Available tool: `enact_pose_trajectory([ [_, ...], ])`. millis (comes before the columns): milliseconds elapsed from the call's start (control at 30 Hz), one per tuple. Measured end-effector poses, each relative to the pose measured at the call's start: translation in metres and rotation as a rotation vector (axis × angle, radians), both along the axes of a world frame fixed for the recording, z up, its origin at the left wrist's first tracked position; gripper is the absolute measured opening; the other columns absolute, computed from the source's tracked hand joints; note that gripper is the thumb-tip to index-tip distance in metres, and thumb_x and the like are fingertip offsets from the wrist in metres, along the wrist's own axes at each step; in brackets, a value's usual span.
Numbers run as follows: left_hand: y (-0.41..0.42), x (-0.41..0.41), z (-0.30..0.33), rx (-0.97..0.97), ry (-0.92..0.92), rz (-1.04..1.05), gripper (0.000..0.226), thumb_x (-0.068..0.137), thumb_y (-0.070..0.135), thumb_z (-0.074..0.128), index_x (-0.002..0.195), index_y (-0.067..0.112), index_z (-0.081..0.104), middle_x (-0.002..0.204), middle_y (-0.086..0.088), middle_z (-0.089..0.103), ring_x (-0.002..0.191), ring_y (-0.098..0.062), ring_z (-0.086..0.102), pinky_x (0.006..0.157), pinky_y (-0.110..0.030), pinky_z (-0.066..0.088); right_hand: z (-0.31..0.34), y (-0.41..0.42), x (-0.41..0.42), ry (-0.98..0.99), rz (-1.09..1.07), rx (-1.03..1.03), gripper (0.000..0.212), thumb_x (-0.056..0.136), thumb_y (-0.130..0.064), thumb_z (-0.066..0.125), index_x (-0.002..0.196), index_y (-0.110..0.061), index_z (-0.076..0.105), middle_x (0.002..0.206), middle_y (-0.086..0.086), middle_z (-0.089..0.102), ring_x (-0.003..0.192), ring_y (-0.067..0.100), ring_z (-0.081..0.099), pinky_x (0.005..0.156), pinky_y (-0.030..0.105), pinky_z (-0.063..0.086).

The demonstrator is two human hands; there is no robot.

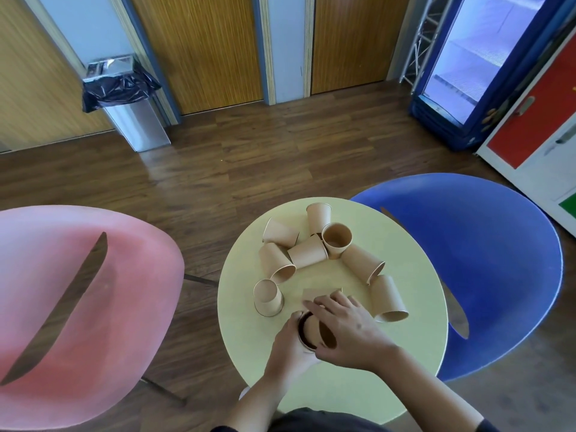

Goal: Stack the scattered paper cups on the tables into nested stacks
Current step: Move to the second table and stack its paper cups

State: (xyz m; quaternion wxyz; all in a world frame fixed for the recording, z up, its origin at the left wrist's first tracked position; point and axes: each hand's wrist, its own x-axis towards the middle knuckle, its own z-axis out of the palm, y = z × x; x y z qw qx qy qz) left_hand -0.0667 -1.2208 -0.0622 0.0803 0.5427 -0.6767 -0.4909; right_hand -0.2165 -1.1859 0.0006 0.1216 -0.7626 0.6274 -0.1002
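Observation:
Several brown paper cups lie scattered on a round pale-yellow table (249,338). My left hand (288,347) grips an upright cup (307,333) near the table's front. My right hand (346,328) holds a second cup inside it, fingers curled over its top; that cup is mostly hidden. An upside-down cup (268,298) stands just left of my hands. A cup on its side (388,299) lies to the right. Farther back, an upright open cup (336,240) stands among several tipped and inverted cups (307,252). A cup (321,294) lies partly hidden behind my right hand.
A pink chair (78,307) stands left of the table and a blue chair (483,260) right of it. A steel bin with a black bag (131,101) stands by the far wall. A blue glass-door fridge (473,73) is at the far right.

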Motion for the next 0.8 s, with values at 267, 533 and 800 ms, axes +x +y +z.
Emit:
enact_pose_trajectory([
  [267, 0.004, 0.001, 0.001, 0.03, 0.034, 0.026, 0.061, 0.062, 0.046, 0.075, 0.116, 0.037, 0.048, 0.102, 0.022, 0.065, 0.094, 0.006, 0.061, 0.073, -0.014, 0.049, -0.029, -0.007, 0.016, 0.032, -0.073, 0.033, 0.067, 0.09, -0.063, 0.031, 0.14, -0.019, 0.038, 0.13, 0.002, 0.054, 0.112, 0.023, 0.053, 0.088, 0.037, 0.048],
  [533, 0.008, 0.006, -0.001, -0.004, 0.14, 0.027, 0.061, 0.067, 0.034, 0.078, 0.116, 0.047, 0.044, 0.108, 0.026, 0.067, 0.101, 0.013, 0.06, 0.079, -0.007, 0.045, -0.06, -0.006, 0.028, 0.073, -0.102, 0.162, 0.057, 0.099, -0.05, 0.014, 0.141, -0.02, 0.039, 0.134, 0.003, 0.054, 0.12, 0.023, 0.05, 0.098, 0.041, 0.035],
  [800, 0.009, 0.005, -0.011, -0.006, 0.159, 0.067, 0.066, 0.056, 0.034, 0.084, 0.112, 0.047, 0.052, 0.102, 0.027, 0.068, 0.095, 0.005, 0.065, 0.08, -0.015, 0.05, -0.055, -0.006, 0.001, -0.179, -0.18, 0.085, 0.063, 0.097, -0.057, 0.013, 0.148, -0.022, 0.025, 0.156, -0.008, 0.015, 0.145, 0.01, 0.012, 0.116, 0.038, 0.002],
])
